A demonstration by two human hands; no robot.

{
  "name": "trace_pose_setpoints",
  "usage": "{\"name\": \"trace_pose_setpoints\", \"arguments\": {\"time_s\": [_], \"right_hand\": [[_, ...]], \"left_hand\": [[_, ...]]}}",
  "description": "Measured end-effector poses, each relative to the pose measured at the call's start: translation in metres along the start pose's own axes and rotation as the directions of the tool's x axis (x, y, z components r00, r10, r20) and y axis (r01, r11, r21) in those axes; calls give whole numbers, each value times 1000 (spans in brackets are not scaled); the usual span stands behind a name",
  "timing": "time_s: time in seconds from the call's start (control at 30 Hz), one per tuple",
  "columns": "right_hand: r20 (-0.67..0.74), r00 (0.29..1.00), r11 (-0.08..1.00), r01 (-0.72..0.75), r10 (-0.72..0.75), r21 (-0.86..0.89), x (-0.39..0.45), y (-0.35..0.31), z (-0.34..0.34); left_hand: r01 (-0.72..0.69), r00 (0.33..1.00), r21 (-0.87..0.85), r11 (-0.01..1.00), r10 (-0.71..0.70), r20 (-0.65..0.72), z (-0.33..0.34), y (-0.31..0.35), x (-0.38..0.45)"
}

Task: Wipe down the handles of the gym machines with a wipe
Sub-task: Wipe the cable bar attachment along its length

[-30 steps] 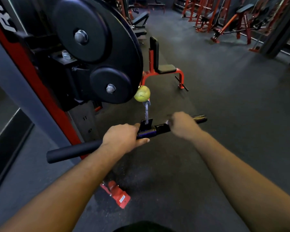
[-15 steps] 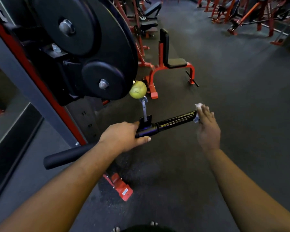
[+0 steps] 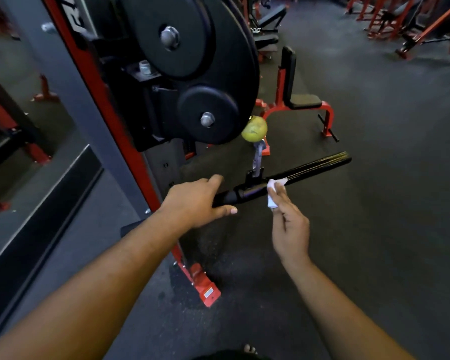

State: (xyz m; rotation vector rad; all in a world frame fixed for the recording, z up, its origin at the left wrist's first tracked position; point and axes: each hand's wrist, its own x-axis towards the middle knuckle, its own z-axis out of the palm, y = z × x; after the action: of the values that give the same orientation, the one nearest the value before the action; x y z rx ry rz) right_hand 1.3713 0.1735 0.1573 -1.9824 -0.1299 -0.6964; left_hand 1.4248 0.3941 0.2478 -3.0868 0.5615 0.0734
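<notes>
While the left hand (image 3: 196,201) grips the bar handle (image 3: 309,170), the right hand (image 3: 290,224) pinches a wipe (image 3: 273,189) against it.

One bar (image 3: 304,172), one wipe (image 3: 273,189), two hands (image 3: 198,201).

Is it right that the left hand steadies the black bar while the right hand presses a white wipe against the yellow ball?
Not quite. In the head view the right hand presses the white wipe against the black bar, not the yellow ball. The left hand does steady the bar.
</notes>
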Motion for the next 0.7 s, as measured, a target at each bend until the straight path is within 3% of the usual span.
{"name": "trace_pose_setpoints", "arguments": {"time_s": [0.1,0.2,0.33,0.43,0.5,0.6,0.7], "right_hand": [[-62,998,999,25,-23,29,-13,-18,17],[-22,996,996,85,-85,8,-31,-34,41],[47,996,981,77,-70,-176,-46,-53,86],[169,971,954,206,-171,-218,-62,-80,119],[313,912,916,340,-266,-211,-76,-98,135],[432,827,828,497,-360,-259,-71,-98,117],[316,873,784,477,-372,-396,-42,-66,75]], "left_hand": [[33,999,13,999,-33,36,3,-49,-35],[23,994,20,1000,-25,108,13,-80,-64],[6,996,-137,991,6,87,31,-99,-99],[4,1000,-306,952,-1,11,42,-101,-114],[-9,1000,-391,920,2,-18,50,-103,-123],[-44,999,-401,915,31,-37,59,-102,-134],[-73,996,-332,940,54,-68,59,-93,-137]]}}
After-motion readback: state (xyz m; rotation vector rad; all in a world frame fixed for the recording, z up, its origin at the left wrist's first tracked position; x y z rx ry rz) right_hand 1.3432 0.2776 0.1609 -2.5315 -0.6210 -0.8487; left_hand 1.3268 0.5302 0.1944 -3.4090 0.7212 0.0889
